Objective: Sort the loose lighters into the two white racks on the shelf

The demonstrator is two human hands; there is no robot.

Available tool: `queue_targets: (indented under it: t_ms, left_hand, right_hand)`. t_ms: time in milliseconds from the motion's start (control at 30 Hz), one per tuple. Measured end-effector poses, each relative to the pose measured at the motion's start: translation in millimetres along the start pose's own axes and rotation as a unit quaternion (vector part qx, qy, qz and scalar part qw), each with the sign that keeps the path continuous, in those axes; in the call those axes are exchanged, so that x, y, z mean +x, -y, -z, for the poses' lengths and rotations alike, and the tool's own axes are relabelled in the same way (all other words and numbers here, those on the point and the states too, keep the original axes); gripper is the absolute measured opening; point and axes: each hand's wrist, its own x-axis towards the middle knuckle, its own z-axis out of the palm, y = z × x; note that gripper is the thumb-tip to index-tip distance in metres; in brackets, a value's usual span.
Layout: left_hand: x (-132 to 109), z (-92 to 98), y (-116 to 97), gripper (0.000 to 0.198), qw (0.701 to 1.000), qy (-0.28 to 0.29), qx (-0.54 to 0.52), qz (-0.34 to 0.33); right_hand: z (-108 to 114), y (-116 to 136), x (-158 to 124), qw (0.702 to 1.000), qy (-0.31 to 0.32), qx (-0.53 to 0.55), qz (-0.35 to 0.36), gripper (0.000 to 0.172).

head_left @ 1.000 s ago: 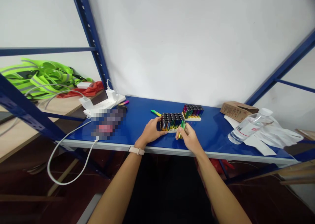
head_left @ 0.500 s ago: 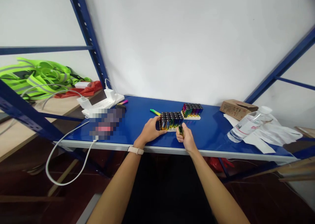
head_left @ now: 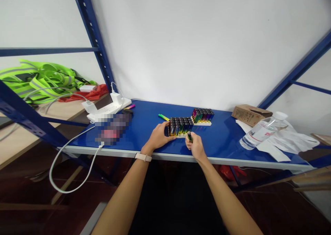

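Several colourful, shiny lighters with dark tops stand upright in rows in a white tray (head_left: 179,136), close to the front of the table. My left hand (head_left: 158,137) grips the left end of this tray, thumb in front and fingers round the far side. Just off its front right corner, my right hand (head_left: 196,144) is closed round a single lighter (head_left: 190,137), its dark top poking out by the thumb. Behind stands a second group of lighters (head_left: 202,115) on a white tray. A green and yellow lighter-like piece (head_left: 163,117) lies behind my left hand.
A power strip (head_left: 111,109) with plugs and cables sits at the left, near a blurred-out device (head_left: 113,130). At the right are a water bottle (head_left: 262,131), a cardboard box (head_left: 250,114) and white bags (head_left: 292,138). Blue posts frame the table (head_left: 144,145).
The lighter in my right hand has tilted slightly, with its top now leaning left. My left hand stays on the tray. The whole view has shifted a little.
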Motion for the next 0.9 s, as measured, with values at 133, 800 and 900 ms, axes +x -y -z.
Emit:
queue_targets:
  t_ms: [133, 800, 900]
  left_hand:
    - [0, 0.5, 0, 0.076, 1.000, 0.002, 0.000, 0.000]
    - [1, -0.8, 3, 0.079, 1.000, 0.002, -0.004, 0.000]
    - [1, -0.6, 3, 0.078, 1.000, 0.005, -0.005, 0.000]
  right_hand:
    - [0, 2, -1, 1.000, 0.005, -0.002, -0.001, 0.055]
    - [18, 22, 0, 0.957, 0.119, -0.248, 0.095, 0.030]
    - [20, 37, 0, 0.923, 0.123, -0.333, 0.144, 0.025]
